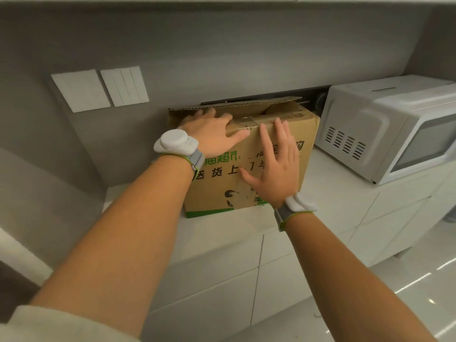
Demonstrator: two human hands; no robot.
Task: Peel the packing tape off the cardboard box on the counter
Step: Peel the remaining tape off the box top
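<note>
Right hand (276, 164), fingers spread, lies flat against the box (291, 134) at frame centre on the worktop (222, 230); left hand (212, 132), also spread, presses its top. Tape (249, 123) could tear if peeled askew.

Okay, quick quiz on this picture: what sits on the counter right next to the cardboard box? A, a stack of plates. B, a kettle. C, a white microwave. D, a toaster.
C: a white microwave stands on the counter just beside the cardboard box, on its right in the head view.
</note>
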